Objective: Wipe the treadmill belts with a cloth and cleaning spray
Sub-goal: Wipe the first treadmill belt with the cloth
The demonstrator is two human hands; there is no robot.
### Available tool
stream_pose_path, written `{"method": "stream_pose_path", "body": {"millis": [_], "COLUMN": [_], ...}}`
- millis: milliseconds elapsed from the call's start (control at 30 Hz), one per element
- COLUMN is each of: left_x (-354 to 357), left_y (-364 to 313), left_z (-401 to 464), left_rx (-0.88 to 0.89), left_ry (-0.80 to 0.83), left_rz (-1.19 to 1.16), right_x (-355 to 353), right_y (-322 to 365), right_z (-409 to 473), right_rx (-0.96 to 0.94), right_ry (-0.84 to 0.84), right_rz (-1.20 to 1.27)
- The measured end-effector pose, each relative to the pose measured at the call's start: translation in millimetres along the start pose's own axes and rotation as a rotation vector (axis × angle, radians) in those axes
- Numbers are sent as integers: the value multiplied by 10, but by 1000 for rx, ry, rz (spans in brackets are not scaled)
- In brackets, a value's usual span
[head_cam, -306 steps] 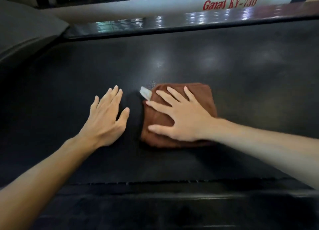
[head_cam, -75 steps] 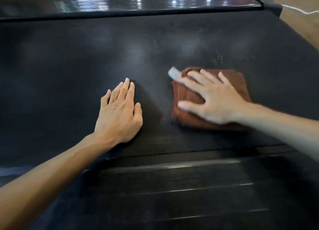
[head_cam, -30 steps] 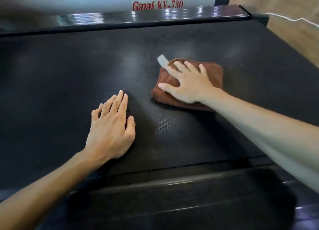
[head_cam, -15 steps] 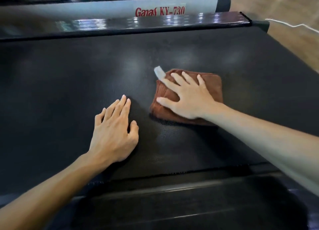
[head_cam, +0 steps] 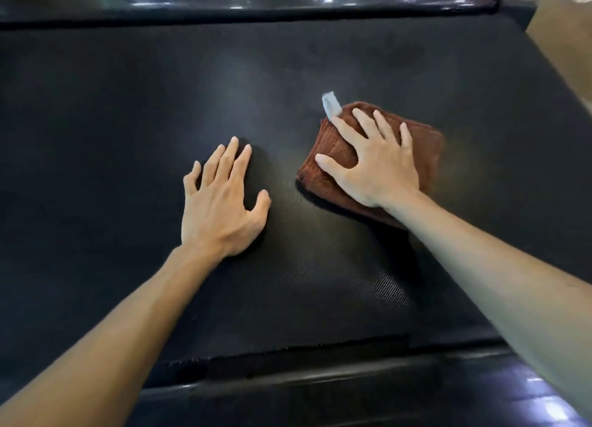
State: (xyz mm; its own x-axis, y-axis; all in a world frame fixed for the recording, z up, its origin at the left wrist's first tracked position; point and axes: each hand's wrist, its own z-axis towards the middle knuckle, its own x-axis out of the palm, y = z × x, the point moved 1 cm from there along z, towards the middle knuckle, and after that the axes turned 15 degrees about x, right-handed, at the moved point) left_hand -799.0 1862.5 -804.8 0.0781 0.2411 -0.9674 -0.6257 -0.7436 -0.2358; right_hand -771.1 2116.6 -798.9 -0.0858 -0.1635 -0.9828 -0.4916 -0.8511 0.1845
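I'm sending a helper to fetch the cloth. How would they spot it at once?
Look at the wide black treadmill belt that fills the view. Right of its middle, the right hand presses flat on a folded cloth; the left hand rests on bare belt beside it. The cloth is the only rust-brown thing there, with a small white tag sticking out of its far corner.

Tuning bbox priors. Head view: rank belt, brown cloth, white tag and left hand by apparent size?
1. Treadmill belt, fills most of the frame.
2-3. Brown cloth and left hand: look alike; the right hand covers part of the cloth, so unranked.
4. White tag, smallest.
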Motion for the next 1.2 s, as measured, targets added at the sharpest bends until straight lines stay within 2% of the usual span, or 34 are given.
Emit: {"method": "stream_pose_path", "body": {"millis": [400, 1200], "left_x": [-111, -95], "left_y": [-26, 34], "left_z": [64, 134], "left_rx": [-59, -41], "left_ry": [93, 38], "left_rz": [-5, 76], "right_x": [-97, -73], "right_y": [95, 59], "right_z": [-8, 10], "right_rx": [30, -3], "right_ry": [4, -33], "right_rz": [-33, 2]}}
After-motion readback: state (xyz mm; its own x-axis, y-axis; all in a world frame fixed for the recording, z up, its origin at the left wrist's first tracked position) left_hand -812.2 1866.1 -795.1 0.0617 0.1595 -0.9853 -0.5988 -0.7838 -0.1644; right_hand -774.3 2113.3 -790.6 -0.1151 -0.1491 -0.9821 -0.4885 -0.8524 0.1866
